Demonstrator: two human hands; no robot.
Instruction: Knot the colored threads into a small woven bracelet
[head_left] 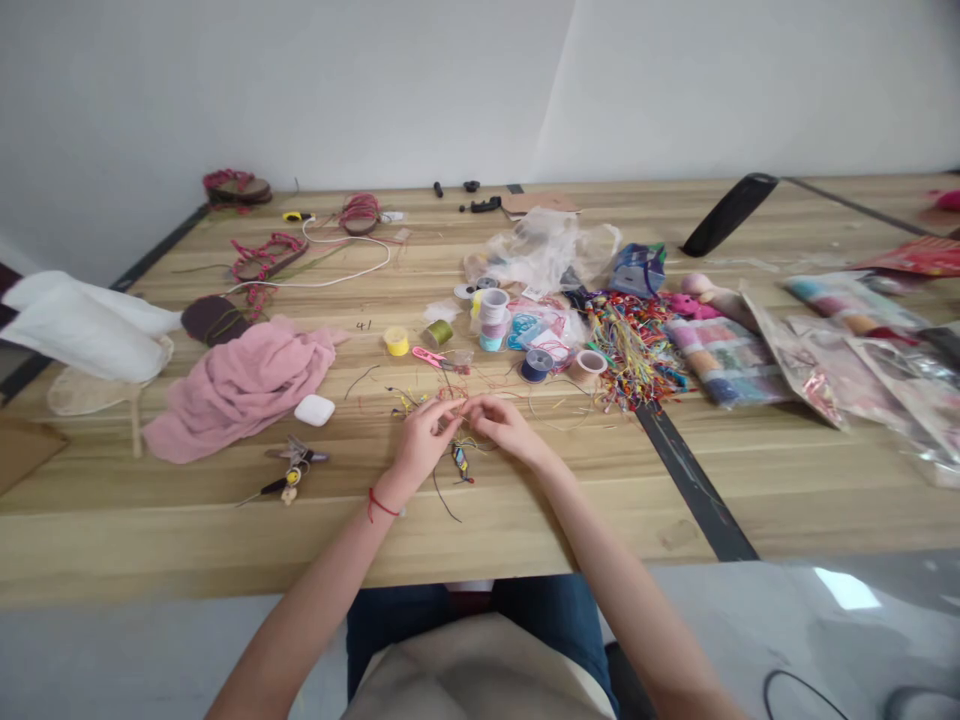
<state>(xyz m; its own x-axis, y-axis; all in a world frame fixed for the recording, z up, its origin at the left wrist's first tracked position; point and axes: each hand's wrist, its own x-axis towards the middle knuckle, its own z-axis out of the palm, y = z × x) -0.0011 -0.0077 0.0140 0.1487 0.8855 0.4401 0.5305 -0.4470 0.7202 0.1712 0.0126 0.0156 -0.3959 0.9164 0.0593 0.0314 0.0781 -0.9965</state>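
Observation:
Close together over the table, my left hand (424, 437) and my right hand (501, 424) meet at the fingertips. Both are pinched on something thin, too small to make out, among fine cords. A small dark and colourful braided piece (460, 462) lies just below the fingers, with loose dark cord around it. Yellow bits (406, 402) and thin threads are beside my left fingertips. Behind the hands sit pink snips (429, 357), a yellow spool (396, 341) and a green spool (438, 333). A red string circles my left wrist.
A pink cloth (244, 390), white case (314, 410) and keys (291, 474) lie left. Right of the hands are a navy spool (537, 366), a tan spool (588, 366) and a pile of colourful cords (634, 350). Bagged materials (731, 358) lie farther right.

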